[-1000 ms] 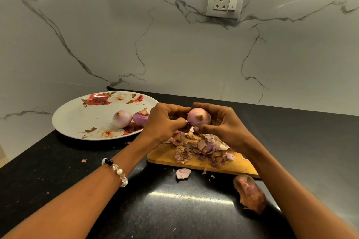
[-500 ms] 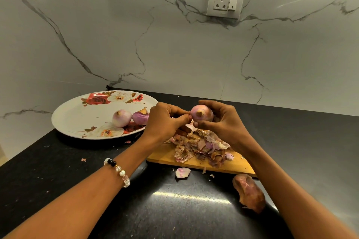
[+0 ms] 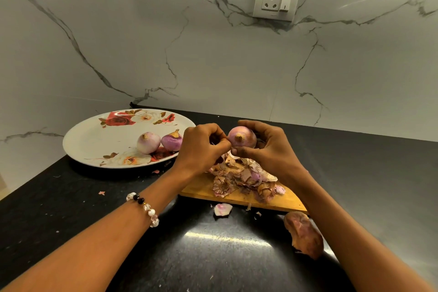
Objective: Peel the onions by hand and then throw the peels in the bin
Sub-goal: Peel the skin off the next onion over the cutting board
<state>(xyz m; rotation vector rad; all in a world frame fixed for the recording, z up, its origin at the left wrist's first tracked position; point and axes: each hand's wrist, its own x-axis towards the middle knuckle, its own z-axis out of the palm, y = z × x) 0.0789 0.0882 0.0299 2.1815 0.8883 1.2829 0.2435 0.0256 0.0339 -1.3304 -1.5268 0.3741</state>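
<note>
Head view, R hand [image 3: 265,149] grips onion [image 3: 242,137], L hand [image 3: 201,149] pinches skin [image 3: 224,157]

A plate [image 3: 94,144] sits toward the worktop's [image 3: 379,173] back left corner, near the wall. Two onions [image 3: 161,142] lie side by side on the plate's right part, touching or nearly so. Right of the plate, near the middle of the worktop, lies a cutting board [image 3: 201,189] with a heap of peels [image 3: 244,182] on it. Above that heap, the right hand [image 3: 267,147] holds a third onion [image 3: 242,137], and the left hand [image 3: 201,147] is just left of it, fingertips at its side. One loose peel [image 3: 222,209] lies on the worktop just before the board's front edge. A larger peel [image 3: 304,233] lies off the board's front right corner.
</note>
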